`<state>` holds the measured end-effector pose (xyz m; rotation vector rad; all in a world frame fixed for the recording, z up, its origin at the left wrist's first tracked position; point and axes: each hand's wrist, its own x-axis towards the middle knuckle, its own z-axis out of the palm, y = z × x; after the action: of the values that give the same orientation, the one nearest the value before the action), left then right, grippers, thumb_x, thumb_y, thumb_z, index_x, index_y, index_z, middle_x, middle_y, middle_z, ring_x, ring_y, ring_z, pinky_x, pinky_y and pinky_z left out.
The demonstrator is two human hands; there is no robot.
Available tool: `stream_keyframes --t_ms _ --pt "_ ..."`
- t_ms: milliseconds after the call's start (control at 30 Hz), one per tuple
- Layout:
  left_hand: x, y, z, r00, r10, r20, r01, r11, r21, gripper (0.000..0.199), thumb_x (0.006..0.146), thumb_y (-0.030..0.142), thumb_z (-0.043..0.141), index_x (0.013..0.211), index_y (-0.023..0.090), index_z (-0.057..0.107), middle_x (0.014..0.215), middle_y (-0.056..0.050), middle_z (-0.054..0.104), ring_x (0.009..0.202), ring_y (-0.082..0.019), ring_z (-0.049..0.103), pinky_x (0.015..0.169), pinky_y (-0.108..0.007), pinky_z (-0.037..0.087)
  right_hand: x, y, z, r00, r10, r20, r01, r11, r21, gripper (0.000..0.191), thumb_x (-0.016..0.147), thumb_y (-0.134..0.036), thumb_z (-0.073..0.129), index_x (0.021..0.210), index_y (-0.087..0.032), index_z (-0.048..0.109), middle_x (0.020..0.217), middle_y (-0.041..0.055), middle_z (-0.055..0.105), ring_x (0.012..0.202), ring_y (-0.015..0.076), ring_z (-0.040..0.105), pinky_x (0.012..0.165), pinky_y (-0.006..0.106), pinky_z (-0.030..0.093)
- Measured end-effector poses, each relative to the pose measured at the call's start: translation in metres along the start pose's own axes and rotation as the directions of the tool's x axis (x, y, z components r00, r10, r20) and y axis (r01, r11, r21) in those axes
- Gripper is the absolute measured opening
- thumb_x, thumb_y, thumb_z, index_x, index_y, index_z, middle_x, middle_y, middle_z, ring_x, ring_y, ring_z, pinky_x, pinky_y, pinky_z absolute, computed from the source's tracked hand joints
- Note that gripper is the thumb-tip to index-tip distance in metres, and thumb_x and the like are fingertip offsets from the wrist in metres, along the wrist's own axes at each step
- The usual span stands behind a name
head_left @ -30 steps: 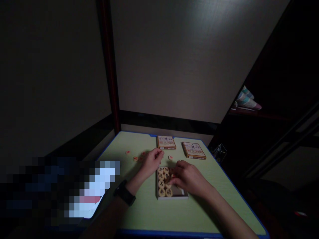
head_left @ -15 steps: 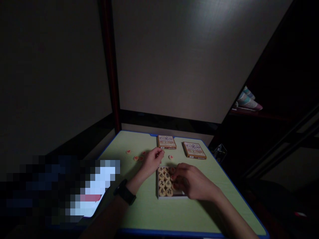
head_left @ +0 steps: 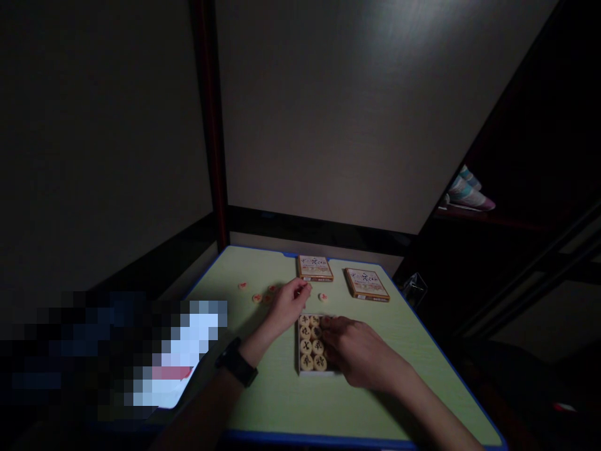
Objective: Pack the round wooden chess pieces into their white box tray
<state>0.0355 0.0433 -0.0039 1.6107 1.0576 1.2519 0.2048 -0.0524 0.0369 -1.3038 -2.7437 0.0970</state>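
While the right hand [head_left: 359, 354] bends over the open tray [head_left: 310, 374], its fingers hide whether they grip anything. Eight black-marked discs [head_left: 318, 346] show there in two columns of four. The left hand [head_left: 287, 304], fingertips drawn together, may or may not hold something. Beyond, five red-marked discs [head_left: 323, 297] and two boxes [head_left: 315, 267] lie on the table [head_left: 263, 407], their lettering too small to read.

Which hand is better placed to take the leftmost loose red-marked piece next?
Probably the left hand: it is nearer that red-marked piece, whereas the right hand is over the open box.
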Motion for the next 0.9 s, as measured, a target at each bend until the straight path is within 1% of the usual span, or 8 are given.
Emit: stream_keyframes --t_ms 100,233,333,500,633,733,833,900 --pt "-0.001 0.001 0.000 1.000 0.002 0.003 -0.002 1.000 -0.005 0.014 0.082 0.030 0.053 0.074 0.019 0.059 0.063 0.003 0.060 0.052 -0.011 0.053 0.048 -0.020 0.040 -0.002 0.002 -0.005 1.000 -0.013 0.014 0.014 0.999 -0.034 0.015 0.085 -0.016 0.056 0.092 -0.016 0.069 0.099 0.0095 0.066 0.089 0.0200 0.060 0.076 0.031 0.044" --pt "-0.001 0.002 0.000 1.000 0.015 0.000 -0.015 1.000 -0.009 0.015 0.081 0.031 0.055 0.073 0.019 0.059 0.064 0.002 0.061 0.054 -0.011 0.054 0.049 -0.020 0.042 -0.001 0.005 -0.010 0.998 0.061 -0.005 -0.061 0.993 -0.105 0.018 0.092 -0.020 0.049 0.093 -0.016 0.066 0.091 0.0084 0.065 0.079 0.0185 0.058 0.069 0.031 0.041" --pt "-0.001 0.003 -0.001 1.000 0.004 -0.004 -0.004 1.000 -0.001 0.014 0.081 0.030 0.055 0.074 0.020 0.060 0.063 0.002 0.061 0.054 -0.012 0.055 0.050 -0.020 0.042 0.004 0.004 -0.007 0.994 0.109 -0.007 -0.109 0.980 -0.168 0.019 0.093 -0.021 0.048 0.097 -0.014 0.065 0.091 0.0091 0.065 0.078 0.0182 0.057 0.070 0.031 0.041" --pt "-0.001 0.003 0.000 1.000 -0.001 -0.002 0.001 1.000 0.008 0.014 0.082 0.029 0.053 0.074 0.019 0.059 0.063 0.002 0.061 0.053 -0.011 0.054 0.049 -0.020 0.042 0.007 0.001 0.000 0.987 0.163 0.004 -0.157 0.958 -0.240 0.021 0.093 -0.020 0.047 0.102 -0.014 0.065 0.094 0.0117 0.066 0.082 0.0215 0.060 0.070 0.033 0.040" --pt "-0.001 0.001 0.001 1.000 0.001 -0.004 -0.001 1.000 -0.020 0.015 0.081 0.031 0.054 0.072 0.020 0.058 0.064 0.002 0.061 0.053 -0.011 0.053 0.048 -0.019 0.041 0.007 0.001 0.002 0.983 0.182 -0.029 -0.183 0.952 -0.244 0.015 0.090 -0.021 0.052 0.097 -0.016 0.064 0.092 0.0108 0.066 0.082 0.0221 0.060 0.071 0.033 0.039" --pt "0.000 -0.002 0.001 1.000 -0.012 0.010 0.012 0.999 -0.043 0.017 0.081 0.034 0.056 0.073 0.020 0.058 0.064 0.002 0.060 0.053 -0.010 0.053 0.049 -0.019 0.041 0.009 0.003 0.005 0.983 0.179 -0.043 -0.184 0.954 -0.235 0.010 0.086 -0.018 0.055 0.093 -0.016 0.062 0.090 0.0097 0.066 0.082 0.0214 0.060 0.070 0.032 0.038" --pt "0.001 -0.004 0.001 0.998 -0.025 0.050 0.030 0.994 -0.103 0.017 0.079 0.036 0.060 0.080 0.019 0.060 0.069 0.001 0.063 0.055 -0.011 0.056 0.052 -0.021 0.043 0.010 0.005 0.006 0.985 0.167 -0.045 -0.173 0.966 -0.194 0.007 0.086 -0.018 0.055 0.090 -0.016 0.060 0.089 0.0094 0.066 0.081 0.0207 0.059 0.070 0.031 0.038" --pt "0.002 -0.005 0.000 0.996 -0.037 0.080 0.050 0.984 -0.169 0.020 0.077 0.036 0.065 0.086 0.018 0.061 0.075 -0.001 0.067 0.060 -0.012 0.059 0.055 -0.022 0.046 0.008 0.008 0.003 0.987 0.155 -0.051 -0.160 0.981 -0.113 0.008 0.083 -0.019 0.059 0.091 -0.017 0.060 0.090 0.0082 0.066 0.081 0.0203 0.059 0.070 0.030 0.038"
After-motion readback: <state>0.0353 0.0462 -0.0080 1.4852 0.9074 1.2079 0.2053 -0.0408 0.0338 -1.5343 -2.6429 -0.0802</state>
